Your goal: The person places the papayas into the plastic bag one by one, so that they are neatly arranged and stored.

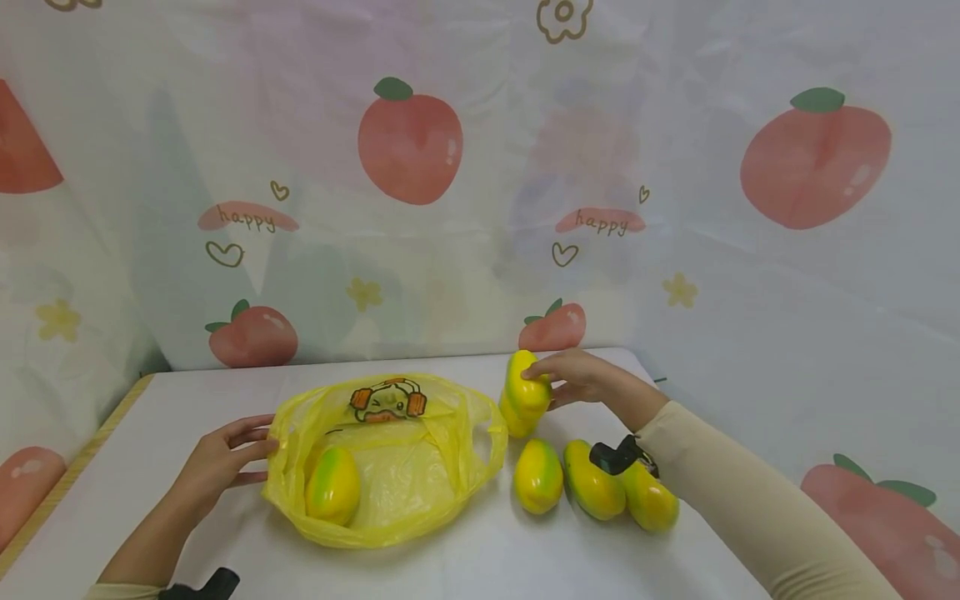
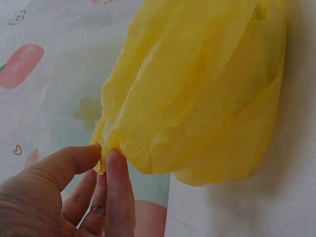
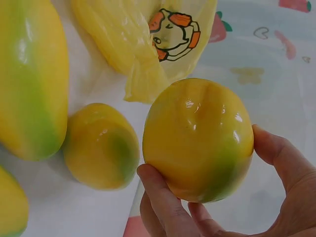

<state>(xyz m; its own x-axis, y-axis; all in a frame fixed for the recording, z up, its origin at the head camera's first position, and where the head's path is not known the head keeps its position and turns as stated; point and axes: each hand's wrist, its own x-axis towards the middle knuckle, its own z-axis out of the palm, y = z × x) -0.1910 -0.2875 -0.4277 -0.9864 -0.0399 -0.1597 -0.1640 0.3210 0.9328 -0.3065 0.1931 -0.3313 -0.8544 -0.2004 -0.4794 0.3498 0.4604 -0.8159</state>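
Observation:
A yellow plastic bag (image 1: 397,508) with a cartoon duck on it lies with its mouth facing up, and one yellow-green mango (image 1: 334,485) is inside. At the bag's left side, my left hand (image 1: 225,458) pinches its edge between thumb and fingers; the left wrist view shows the gathered plastic (image 2: 106,143) there. My right hand (image 1: 581,379) holds a mango (image 3: 197,143) between thumb and fingers, raised off the table to the right of the bag. Just below the held mango, another mango (image 1: 516,422) is partly hidden by it.
To the right of the bag, more mangoes rest on the white table (image 1: 465,575): one (image 1: 537,477) nearest the bag, one (image 1: 592,483) in the middle and one (image 1: 652,500) partly under the right wrist's camera. A fruit-printed cloth (image 1: 480,275) hangs behind.

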